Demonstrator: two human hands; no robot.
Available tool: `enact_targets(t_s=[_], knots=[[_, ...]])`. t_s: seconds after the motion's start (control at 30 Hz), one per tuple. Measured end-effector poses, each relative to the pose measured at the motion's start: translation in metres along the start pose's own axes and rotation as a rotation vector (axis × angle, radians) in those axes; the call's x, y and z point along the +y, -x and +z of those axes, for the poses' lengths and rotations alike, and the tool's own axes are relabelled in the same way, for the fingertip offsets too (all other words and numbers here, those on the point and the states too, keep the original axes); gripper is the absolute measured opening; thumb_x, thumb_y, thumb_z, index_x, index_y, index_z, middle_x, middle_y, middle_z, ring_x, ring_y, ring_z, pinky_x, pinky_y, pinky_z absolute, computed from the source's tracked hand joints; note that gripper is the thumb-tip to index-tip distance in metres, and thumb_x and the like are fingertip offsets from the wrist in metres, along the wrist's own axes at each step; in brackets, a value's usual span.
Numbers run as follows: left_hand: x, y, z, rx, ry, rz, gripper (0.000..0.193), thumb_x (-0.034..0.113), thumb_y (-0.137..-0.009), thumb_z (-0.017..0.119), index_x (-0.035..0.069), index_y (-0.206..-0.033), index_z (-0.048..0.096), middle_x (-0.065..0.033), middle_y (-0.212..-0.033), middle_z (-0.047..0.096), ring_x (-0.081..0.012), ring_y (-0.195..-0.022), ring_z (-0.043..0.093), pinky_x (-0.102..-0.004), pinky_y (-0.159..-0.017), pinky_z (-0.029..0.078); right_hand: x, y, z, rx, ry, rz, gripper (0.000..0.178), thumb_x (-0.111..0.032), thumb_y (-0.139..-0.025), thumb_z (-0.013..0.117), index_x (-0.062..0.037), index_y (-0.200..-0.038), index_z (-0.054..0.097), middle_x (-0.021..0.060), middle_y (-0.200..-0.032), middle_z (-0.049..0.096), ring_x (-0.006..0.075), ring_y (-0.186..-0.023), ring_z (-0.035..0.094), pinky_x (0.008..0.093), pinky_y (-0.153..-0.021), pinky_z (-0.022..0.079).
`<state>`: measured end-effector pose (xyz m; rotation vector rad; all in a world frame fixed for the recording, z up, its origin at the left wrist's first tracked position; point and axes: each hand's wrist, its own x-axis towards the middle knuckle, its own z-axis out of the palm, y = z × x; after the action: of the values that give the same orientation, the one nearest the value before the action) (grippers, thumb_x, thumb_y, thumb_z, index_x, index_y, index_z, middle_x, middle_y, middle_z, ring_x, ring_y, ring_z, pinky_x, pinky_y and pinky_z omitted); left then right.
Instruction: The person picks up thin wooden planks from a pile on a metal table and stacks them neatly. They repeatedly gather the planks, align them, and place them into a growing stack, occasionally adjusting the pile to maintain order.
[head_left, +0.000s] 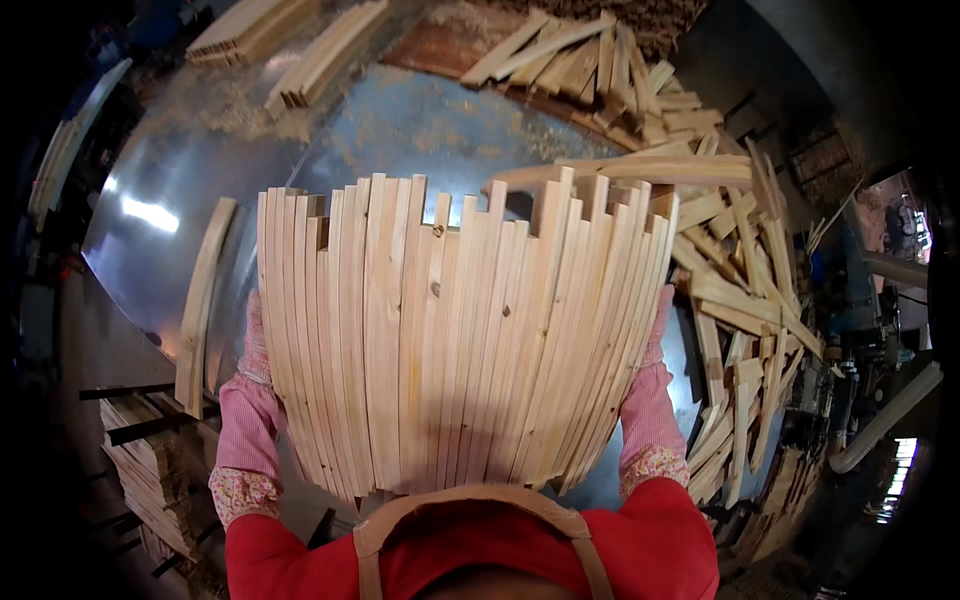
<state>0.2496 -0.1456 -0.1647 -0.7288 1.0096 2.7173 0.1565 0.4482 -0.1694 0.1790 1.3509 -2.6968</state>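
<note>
A wide row of pale wooden strips (440,330) stands side by side in front of me, their far ends uneven and their near ends close to my chest. My left hand (255,342), in a pink glove, presses against the left side of the row. On the opposite side, my right hand (658,328), gloved alike, presses the outermost strip. The row is clamped between both hands; most of the fingers are hidden behind or along the wood. Pink striped sleeves with floral cuffs cover my forearms.
Under the row is a shiny metal table (160,200) dusted with sawdust. One curved board (205,300) lies at the left. Loose offcuts (745,270) heap up on the right and far side. Stacked boards (330,55) rest at the far left, and a wood pile (150,480) stands at lower left.
</note>
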Motion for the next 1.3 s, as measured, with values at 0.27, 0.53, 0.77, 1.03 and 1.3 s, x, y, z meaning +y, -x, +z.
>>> enact_targets(t_s=[0.27,0.53,0.77,1.03,1.3], knots=[[0.13,-0.023,0.042,-0.547,-0.104,0.566,0.078,0.069,-0.101,0.061,0.008,-0.149,0.056,-0.0105,-0.135,0.069,-0.0276,-0.12,0.07,-0.0427,-0.099,0.062,-0.149,-0.007,0.053,-0.151,0.074,-0.677,0.083,-0.076,-0.102,0.045,-0.0124,-0.156,0.047,0.0073,-0.148,0.056,0.0251,-0.13,0.056,0.0464,-0.112,0.046],[0.101,-0.072,-0.021,-0.243,-0.396,0.893,0.061,0.052,-0.109,0.055,0.007,-0.151,0.052,-0.0116,-0.139,0.065,-0.0264,-0.122,0.067,-0.0436,-0.102,0.059,-0.109,0.086,0.085,0.043,0.453,-0.626,0.055,-0.056,-0.106,0.054,-0.0058,-0.128,0.06,0.0045,-0.117,0.063,0.018,-0.103,0.057,0.0372,-0.091,0.047],[0.003,0.107,-0.017,-0.346,-0.741,0.8,0.046,0.028,-0.113,0.053,0.006,-0.154,0.05,-0.0154,-0.14,0.063,-0.0252,-0.128,0.063,-0.0407,-0.109,0.052,0.089,0.198,-0.013,0.499,0.518,-0.153,0.04,-0.038,-0.107,0.066,0.0006,-0.114,0.072,0.0048,-0.097,0.07,0.0149,-0.088,0.062,0.0312,-0.08,0.051],[-0.066,0.085,-0.237,-0.07,-0.638,0.223,0.084,0.044,-0.104,0.065,0.013,-0.172,0.026,-0.0046,-0.164,0.044,-0.0196,-0.147,0.042,-0.036,-0.124,0.03,0.164,0.305,-0.053,0.311,0.481,0.167,0.068,-0.049,-0.106,0.062,-0.0011,-0.153,0.055,0.0043,-0.122,0.066,0.0155,-0.106,0.059,0.032,-0.095,0.049],[-0.069,0.07,-0.16,-0.133,-0.607,0.095,0.088,0.042,-0.1,0.068,0.012,-0.172,0.026,-0.0002,-0.158,0.047,-0.0144,-0.139,0.046,-0.034,-0.119,0.034,0.163,0.308,-0.051,0.359,0.424,0.172,0.075,-0.039,-0.105,0.064,-0.0044,-0.166,0.037,0.0023,-0.12,0.06,0.0142,-0.104,0.054,0.03,-0.096,0.048]])
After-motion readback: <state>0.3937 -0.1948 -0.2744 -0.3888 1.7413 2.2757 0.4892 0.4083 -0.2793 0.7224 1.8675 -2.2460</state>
